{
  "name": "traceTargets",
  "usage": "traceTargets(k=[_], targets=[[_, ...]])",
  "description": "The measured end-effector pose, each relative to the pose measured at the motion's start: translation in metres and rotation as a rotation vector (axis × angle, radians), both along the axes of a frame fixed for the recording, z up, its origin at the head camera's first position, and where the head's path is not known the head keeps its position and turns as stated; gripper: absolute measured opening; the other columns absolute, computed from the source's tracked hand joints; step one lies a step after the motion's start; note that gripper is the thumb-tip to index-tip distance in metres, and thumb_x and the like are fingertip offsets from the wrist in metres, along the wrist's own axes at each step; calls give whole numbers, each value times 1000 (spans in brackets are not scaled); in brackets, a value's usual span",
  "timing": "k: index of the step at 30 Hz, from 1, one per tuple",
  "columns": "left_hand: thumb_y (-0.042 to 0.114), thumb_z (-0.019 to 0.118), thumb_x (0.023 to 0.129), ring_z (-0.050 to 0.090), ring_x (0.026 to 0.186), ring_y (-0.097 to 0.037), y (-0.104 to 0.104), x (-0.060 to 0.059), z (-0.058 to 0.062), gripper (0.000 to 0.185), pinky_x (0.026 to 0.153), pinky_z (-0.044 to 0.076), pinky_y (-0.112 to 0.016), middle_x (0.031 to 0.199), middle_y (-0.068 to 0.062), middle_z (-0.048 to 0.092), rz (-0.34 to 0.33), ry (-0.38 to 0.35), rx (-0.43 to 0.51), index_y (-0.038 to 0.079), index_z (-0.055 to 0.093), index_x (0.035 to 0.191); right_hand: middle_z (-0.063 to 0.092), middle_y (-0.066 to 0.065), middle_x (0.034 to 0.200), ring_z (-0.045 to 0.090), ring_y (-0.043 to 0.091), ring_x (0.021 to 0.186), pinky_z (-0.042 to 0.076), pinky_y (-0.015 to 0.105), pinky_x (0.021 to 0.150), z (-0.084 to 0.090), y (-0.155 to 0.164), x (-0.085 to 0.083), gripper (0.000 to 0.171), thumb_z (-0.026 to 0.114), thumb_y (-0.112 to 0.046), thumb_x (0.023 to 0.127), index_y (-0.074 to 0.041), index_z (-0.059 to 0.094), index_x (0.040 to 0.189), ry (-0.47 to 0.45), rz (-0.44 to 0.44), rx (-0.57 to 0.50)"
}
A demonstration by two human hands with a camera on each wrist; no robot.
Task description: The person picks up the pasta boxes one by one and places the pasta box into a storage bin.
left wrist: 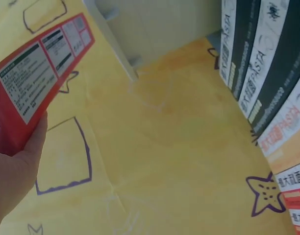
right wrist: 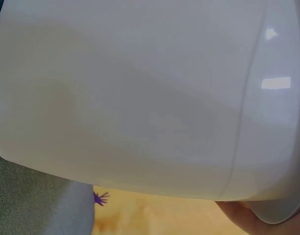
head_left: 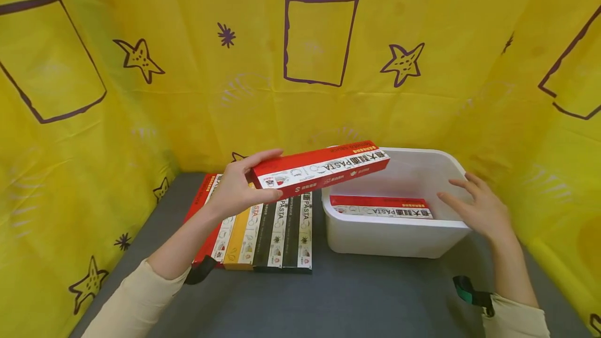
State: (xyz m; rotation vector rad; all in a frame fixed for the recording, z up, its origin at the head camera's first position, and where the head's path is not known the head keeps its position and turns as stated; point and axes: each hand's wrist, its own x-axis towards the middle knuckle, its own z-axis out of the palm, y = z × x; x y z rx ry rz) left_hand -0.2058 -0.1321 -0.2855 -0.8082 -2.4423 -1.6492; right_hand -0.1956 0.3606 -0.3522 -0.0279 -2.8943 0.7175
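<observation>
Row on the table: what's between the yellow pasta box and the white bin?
Two black pasta boxes, side by side, then a narrow bare strip of dark tabletop before the white bin. Shows in the head view.

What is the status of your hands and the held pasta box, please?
Left hand gripping red tomato sauce pasta box, raised by left end of white bin. Right hand empty, at bin's right end. Another red pasta box inside; no obstruction visible.
</observation>
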Motion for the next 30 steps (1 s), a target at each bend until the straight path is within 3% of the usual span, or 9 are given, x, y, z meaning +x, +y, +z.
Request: traceTargets(k=[10, 30], targets=[[20, 76, 75, 64, 95, -25, 29, -18, 11, 62, 74, 56, -39, 118, -4, 63, -108, -28, -60, 21, 58, 134, 21, 33, 152, 26, 60, 127, 22, 76, 91, 3, -2, 1, 69, 51, -53, 95, 1, 47, 139, 11, -10, 0], [37, 77, 71, 63, 83, -17, 91, -48, 17, 43, 68, 56, -32, 95, 1, 65, -87, 36, -172, 20, 66, 108, 23, 32, 151, 28, 60, 126, 23, 76, 91, 3, -2, 2, 69, 51, -55, 95, -1, 48, 139, 6, -5, 14]])
